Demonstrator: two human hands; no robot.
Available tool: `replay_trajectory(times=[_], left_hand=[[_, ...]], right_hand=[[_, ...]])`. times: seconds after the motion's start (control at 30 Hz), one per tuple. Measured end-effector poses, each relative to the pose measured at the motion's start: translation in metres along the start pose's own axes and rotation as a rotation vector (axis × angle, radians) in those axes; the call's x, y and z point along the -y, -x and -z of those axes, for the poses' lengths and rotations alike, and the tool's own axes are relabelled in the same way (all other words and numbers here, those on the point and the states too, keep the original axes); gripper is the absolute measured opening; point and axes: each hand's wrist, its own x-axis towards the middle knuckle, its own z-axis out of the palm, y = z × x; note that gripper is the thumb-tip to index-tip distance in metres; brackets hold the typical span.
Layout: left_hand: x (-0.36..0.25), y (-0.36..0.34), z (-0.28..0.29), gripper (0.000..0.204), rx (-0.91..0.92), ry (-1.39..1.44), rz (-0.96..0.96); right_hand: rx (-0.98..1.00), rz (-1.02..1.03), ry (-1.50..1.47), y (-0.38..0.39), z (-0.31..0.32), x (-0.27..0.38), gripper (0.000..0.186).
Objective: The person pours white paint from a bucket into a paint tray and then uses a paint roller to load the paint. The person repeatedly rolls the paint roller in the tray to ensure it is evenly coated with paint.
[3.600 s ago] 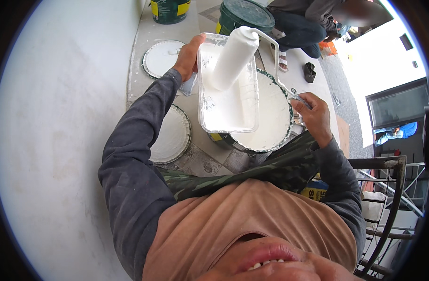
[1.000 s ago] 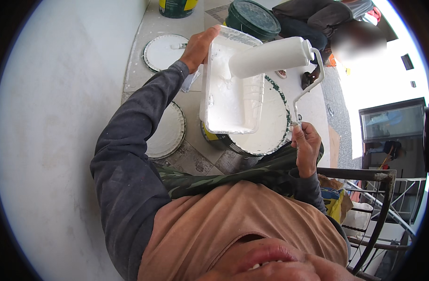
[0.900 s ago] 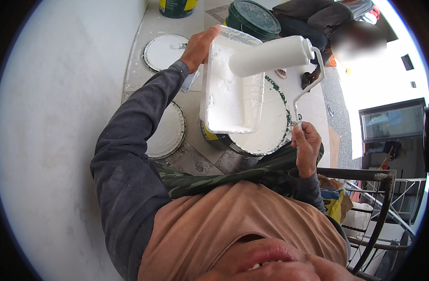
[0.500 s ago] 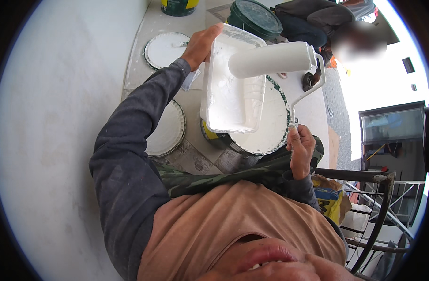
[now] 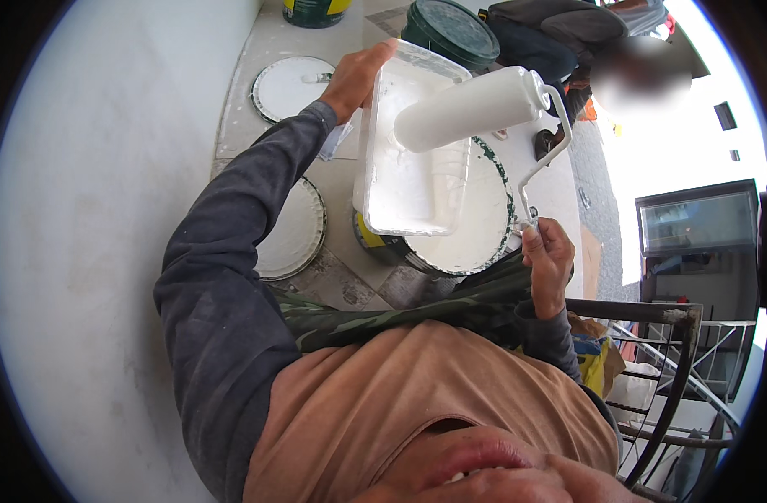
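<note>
My left hand (image 5: 357,80) grips the upper left edge of a translucent paint tray (image 5: 413,203), coated with white paint and held over an open green bucket (image 5: 484,218) of white paint. My right hand (image 5: 549,256) is closed on the handle of a white paint roller (image 5: 463,109); the roller's wire frame curves up from my hand, and its sleeve lies across the upper part of the tray, its left end in the paint. Left of the tray are two paint-coated round lids (image 5: 290,239), the farther one (image 5: 285,88) with a brush lying on it.
A lidded green pail (image 5: 450,33) and another bucket (image 5: 315,10) stand at the back. A crouching person (image 5: 543,42) is at upper right. A white wall (image 5: 107,251) runs along my left; a metal railing (image 5: 681,323), sacks (image 5: 597,356) and a ladder-like frame are at right.
Since 3.6 seconds ago, the roller has swung from upright to nearly sideways and my right hand has moved down. In the last half second the roller has shifted slightly left.
</note>
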Motion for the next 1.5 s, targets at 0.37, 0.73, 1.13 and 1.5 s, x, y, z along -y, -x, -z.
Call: replay_trajectory(times=[0.37, 0.73, 1.13, 1.5], left_hand=[[0.003, -0.001, -0.001, 0.061, 0.002, 0.012, -0.042], [0.004, 0.000, -0.001, 0.062, -0.009, -0.034, -0.061], [0.003, 0.000, 0.000, 0.064, -0.007, -0.065, -0.054], [0.006, -0.002, 0.000, 0.064, -0.022, -0.059, -0.052]], right_hand=[[0.006, -0.012, -0.014, -0.001, 0.003, -0.006, 0.030], [-0.013, -0.006, -0.084, -0.001, 0.001, -0.008, 0.028], [-0.067, 0.030, -0.066, -0.004, 0.001, -0.003, 0.029], [-0.147, 0.087, -0.082, -0.010, -0.001, 0.007, 0.031]])
